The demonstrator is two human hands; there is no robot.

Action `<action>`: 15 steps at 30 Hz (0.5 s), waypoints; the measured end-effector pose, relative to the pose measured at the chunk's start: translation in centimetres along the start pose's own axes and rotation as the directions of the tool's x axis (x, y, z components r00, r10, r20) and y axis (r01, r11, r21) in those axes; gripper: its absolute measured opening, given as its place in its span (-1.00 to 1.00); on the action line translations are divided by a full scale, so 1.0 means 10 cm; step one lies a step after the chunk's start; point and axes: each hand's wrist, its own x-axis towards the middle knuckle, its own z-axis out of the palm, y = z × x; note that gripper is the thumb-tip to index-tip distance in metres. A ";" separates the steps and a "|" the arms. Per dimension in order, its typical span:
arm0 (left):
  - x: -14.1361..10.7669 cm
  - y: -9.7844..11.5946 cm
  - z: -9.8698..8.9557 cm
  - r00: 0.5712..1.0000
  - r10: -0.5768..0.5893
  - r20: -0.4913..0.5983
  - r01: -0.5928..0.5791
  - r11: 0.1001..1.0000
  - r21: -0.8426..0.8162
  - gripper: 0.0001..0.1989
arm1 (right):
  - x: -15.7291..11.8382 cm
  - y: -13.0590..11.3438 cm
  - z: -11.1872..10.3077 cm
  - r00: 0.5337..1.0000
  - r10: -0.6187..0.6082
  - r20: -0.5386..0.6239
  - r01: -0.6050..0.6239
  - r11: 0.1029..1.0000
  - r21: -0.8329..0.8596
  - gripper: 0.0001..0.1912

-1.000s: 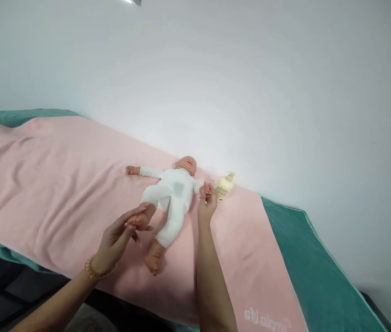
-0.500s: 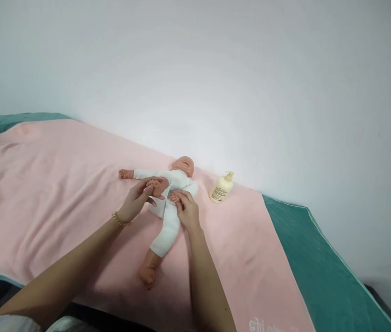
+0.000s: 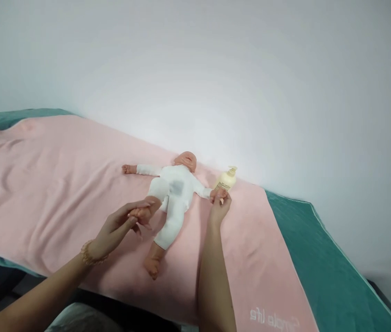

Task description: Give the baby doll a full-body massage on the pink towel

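Pale wall [image 3: 195, 69] at the back; in front of it, a pink cloth [image 3: 88, 184] spread over a green cloth [image 3: 323, 258], whose margins show at right and far left; doll [image 3: 180, 193] in white clothing, face up near the middle of the pink cloth; the step in hand appears to be the holding apart of one leg and the opposite arm, and the next move seems to call for a light, even hold on both limbs; long axis of the doll running from the head [image 3: 186, 160], near the wall, to the feet, towards the person and slightly left; left hand [image 3: 117, 228], loosely curled about one foot [image 3: 142, 214]; right hand [image 3: 220, 210], nearly closed, pinching the doll's small hand [image 3: 218, 193]; pump bottle [image 3: 228, 179], standing just beyond that pinch, contact uncertain; beaded bracelet [image 3: 90, 254] at the left wrist.
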 end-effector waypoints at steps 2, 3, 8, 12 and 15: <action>-0.20 -0.03 -0.06 0.999 -0.044 0.014 0.044 0.999 0.007 -0.64 | 0.16 0.11 -0.11 0.997 0.065 -0.027 -0.065 0.998 0.009 -0.47; -0.29 -0.05 -0.09 0.997 -0.073 0.019 0.073 0.997 0.007 -0.63 | 0.22 0.17 -0.16 0.995 0.097 -0.037 -0.097 0.995 0.012 -0.49; -0.65 -0.15 -0.19 0.973 -0.229 0.015 0.228 0.973 0.031 -0.63 | 0.36 0.39 -0.30 0.981 0.191 -0.038 -0.190 0.981 0.043 -0.53; -0.80 -0.25 -0.19 0.950 -0.312 -0.005 0.312 0.950 -0.008 -0.60 | 0.33 0.42 -0.27 0.972 0.225 -0.063 -0.221 0.973 0.072 -0.56; -0.83 -0.29 -0.16 0.939 -0.344 0.011 0.344 0.939 -0.016 -0.62 | 0.29 0.39 -0.22 0.967 0.238 -0.096 -0.230 0.969 0.091 -0.60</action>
